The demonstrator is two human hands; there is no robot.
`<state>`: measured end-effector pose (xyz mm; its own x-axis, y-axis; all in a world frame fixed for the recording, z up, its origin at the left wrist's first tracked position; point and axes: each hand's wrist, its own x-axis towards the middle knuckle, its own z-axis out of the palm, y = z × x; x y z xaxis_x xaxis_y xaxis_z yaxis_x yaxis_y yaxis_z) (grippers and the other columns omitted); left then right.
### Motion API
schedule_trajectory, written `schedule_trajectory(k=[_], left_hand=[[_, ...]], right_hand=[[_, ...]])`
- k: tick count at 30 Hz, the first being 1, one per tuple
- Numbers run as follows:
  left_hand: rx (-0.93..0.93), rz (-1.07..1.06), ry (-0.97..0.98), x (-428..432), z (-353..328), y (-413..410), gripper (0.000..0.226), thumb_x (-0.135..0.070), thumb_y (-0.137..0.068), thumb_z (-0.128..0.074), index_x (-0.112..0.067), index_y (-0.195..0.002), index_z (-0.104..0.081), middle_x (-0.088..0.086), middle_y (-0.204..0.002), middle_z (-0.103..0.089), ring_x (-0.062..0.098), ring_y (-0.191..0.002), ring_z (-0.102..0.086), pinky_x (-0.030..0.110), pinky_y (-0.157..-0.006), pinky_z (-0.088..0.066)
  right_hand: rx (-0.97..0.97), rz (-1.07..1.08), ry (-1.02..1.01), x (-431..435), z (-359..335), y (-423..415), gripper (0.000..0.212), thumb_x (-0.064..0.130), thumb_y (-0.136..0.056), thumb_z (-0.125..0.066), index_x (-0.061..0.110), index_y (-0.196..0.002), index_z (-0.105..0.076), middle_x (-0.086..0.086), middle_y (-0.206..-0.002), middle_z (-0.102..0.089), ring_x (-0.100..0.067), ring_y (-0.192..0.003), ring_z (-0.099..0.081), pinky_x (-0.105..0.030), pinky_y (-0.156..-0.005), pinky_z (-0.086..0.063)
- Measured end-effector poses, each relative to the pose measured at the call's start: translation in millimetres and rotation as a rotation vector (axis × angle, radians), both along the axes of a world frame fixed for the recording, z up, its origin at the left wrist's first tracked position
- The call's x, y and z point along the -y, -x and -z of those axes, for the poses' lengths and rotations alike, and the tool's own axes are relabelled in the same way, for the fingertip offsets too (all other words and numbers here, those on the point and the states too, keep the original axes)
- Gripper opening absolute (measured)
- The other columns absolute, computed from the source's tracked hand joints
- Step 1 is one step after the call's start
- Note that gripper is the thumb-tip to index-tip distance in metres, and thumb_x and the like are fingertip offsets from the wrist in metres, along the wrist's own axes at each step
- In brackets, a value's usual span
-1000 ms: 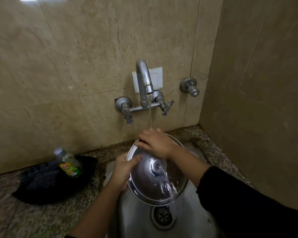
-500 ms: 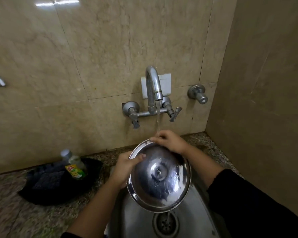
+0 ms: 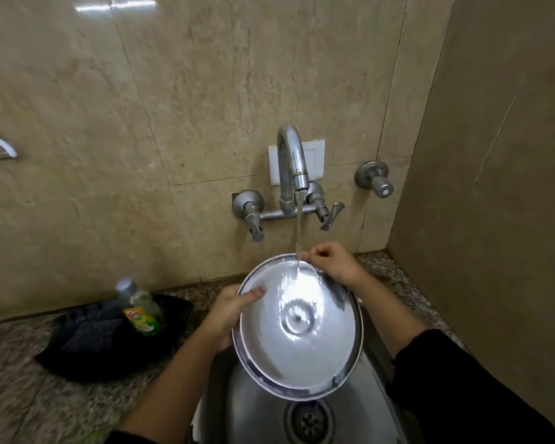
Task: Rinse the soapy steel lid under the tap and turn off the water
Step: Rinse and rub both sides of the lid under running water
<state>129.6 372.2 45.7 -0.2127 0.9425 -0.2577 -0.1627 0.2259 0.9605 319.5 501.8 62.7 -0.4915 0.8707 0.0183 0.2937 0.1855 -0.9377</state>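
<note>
A round steel lid is held tilted over the steel sink, its inner side toward me. Water runs from the wall tap and strikes the lid near its top edge, spreading down over it. My left hand grips the lid's left rim, thumb on the inner face. My right hand holds the top right rim, fingers curled just beside the stream. The tap's two lever handles stick out below the spout.
A black tray on the granite counter at left holds a dish-soap bottle. A separate round valve is on the wall right of the tap. A side wall closes in on the right. The sink drain lies below the lid.
My right hand has slid from the lid's surface to its top right rim. The lid has turned more face-on to me, and water now hits its upper part. The camera view shifted upward.
</note>
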Motion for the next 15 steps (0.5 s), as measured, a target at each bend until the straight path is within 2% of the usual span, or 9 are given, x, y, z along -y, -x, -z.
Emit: schedule_trajectory(k=[2,4,7,10,12,15], left_hand=[[-0.031,0.109,0.062,-5.2,-4.9,0.6,0.021,-0.015,-0.085,-0.066,-0.005,-0.102,-0.071,0.019,-0.099,-0.074,0.036,-0.091,-0.07,0.043,-0.083,-0.055],[-0.077,0.194,0.072,-10.7,-10.6,-3.2,0.018,-0.014,-0.083,-0.068,-0.008,-0.099,-0.073,0.017,-0.099,-0.074,0.034,-0.092,-0.07,0.043,-0.086,-0.053],[-0.043,0.116,0.018,-7.8,-10.0,-6.9,0.018,-0.014,-0.083,-0.068,-0.004,-0.098,-0.072,0.021,-0.1,-0.073,0.037,-0.091,-0.069,0.045,-0.085,-0.053],[0.032,-0.006,0.039,-0.5,-3.9,-0.5,0.024,-0.019,-0.086,-0.065,-0.001,-0.1,-0.07,0.024,-0.101,-0.072,0.039,-0.091,-0.068,0.046,-0.085,-0.054],[0.073,0.048,0.086,0.7,-5.7,0.2,0.026,-0.022,-0.088,-0.062,-0.003,-0.103,-0.07,0.021,-0.1,-0.073,0.037,-0.091,-0.069,0.045,-0.087,-0.053],[-0.009,0.138,0.076,-1.7,-6.3,-4.2,0.028,-0.022,-0.088,-0.063,-0.005,-0.109,-0.068,0.017,-0.101,-0.074,0.033,-0.093,-0.07,0.043,-0.087,-0.053]], right_hand=[[0.084,-0.063,-0.038,8.8,0.6,11.4,0.032,0.038,-0.083,-0.07,0.007,-0.076,-0.067,-0.003,-0.067,-0.061,-0.016,-0.064,-0.056,-0.035,-0.068,-0.046],[0.189,-0.126,-0.143,17.0,-0.7,29.9,0.03,0.047,-0.077,-0.072,0.017,-0.073,-0.07,0.006,-0.062,-0.064,-0.009,-0.06,-0.057,-0.033,-0.063,-0.046],[0.151,-0.03,-0.149,11.0,-6.5,27.0,0.044,0.059,-0.065,-0.074,0.016,-0.067,-0.067,0.001,-0.062,-0.066,-0.014,-0.06,-0.06,-0.036,-0.063,-0.049],[0.082,0.104,-0.076,4.3,-3.1,4.1,0.04,0.05,-0.078,-0.071,0.015,-0.064,-0.059,-0.006,-0.061,-0.059,-0.02,-0.06,-0.054,-0.038,-0.066,-0.046],[0.081,0.089,-0.083,11.7,0.1,7.3,0.038,0.047,-0.083,-0.067,0.014,-0.068,-0.06,-0.006,-0.063,-0.059,-0.02,-0.061,-0.055,-0.038,-0.066,-0.046],[0.266,0.02,-0.211,25.5,-1.6,27.1,0.038,0.055,-0.081,-0.065,0.018,-0.074,-0.065,0.002,-0.069,-0.066,-0.016,-0.066,-0.061,-0.033,-0.063,-0.045]])
